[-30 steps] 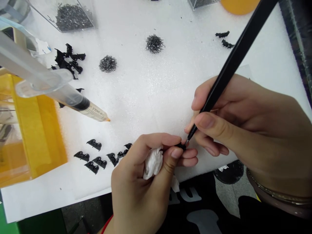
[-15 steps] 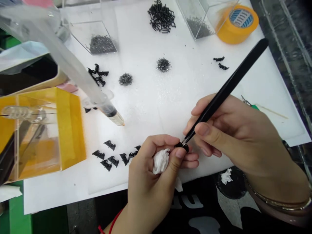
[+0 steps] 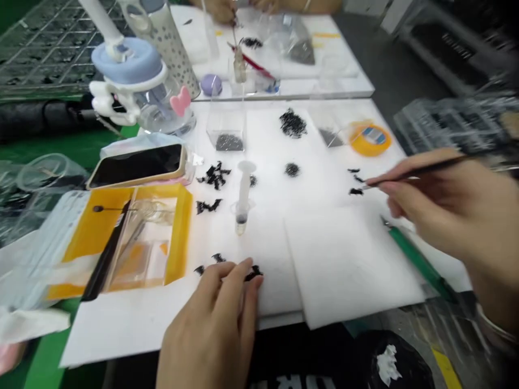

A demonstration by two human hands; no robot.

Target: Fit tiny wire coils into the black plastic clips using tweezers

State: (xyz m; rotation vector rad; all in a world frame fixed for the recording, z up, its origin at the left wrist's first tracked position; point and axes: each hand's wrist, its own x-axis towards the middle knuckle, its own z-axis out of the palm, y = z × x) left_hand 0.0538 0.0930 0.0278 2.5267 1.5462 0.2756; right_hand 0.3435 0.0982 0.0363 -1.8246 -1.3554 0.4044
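Note:
My right hand (image 3: 441, 210) grips black tweezers (image 3: 421, 168) at the right of the white mat. Their tips are at or beside a small black part (image 3: 356, 192); I cannot tell if they hold it. Two similar pieces lie just above. At the front edge, my left hand (image 3: 214, 313) has thumb and forefinger closed around another small wing-shaped black part (image 3: 254, 273). More such parts (image 3: 219, 257) lie close to its fingers, some partly hidden by the hand. Whether the palm holds anything is hidden.
A syringe (image 3: 243, 197) stands mid-mat, left of a small dark pile (image 3: 292, 169). Orange tape (image 3: 370, 139), clear boxes (image 3: 226, 127), a yellow-edged tray (image 3: 180, 232), a phone (image 3: 138, 166) and a green-handled knife (image 3: 419, 262) surround it. Another person's hands (image 3: 221, 9) are at the far table.
My hands have parted: the right with the tweezers went to the black pieces at right, where a third now lies. My left hand moved down-left to the front parts. The view tilted up.

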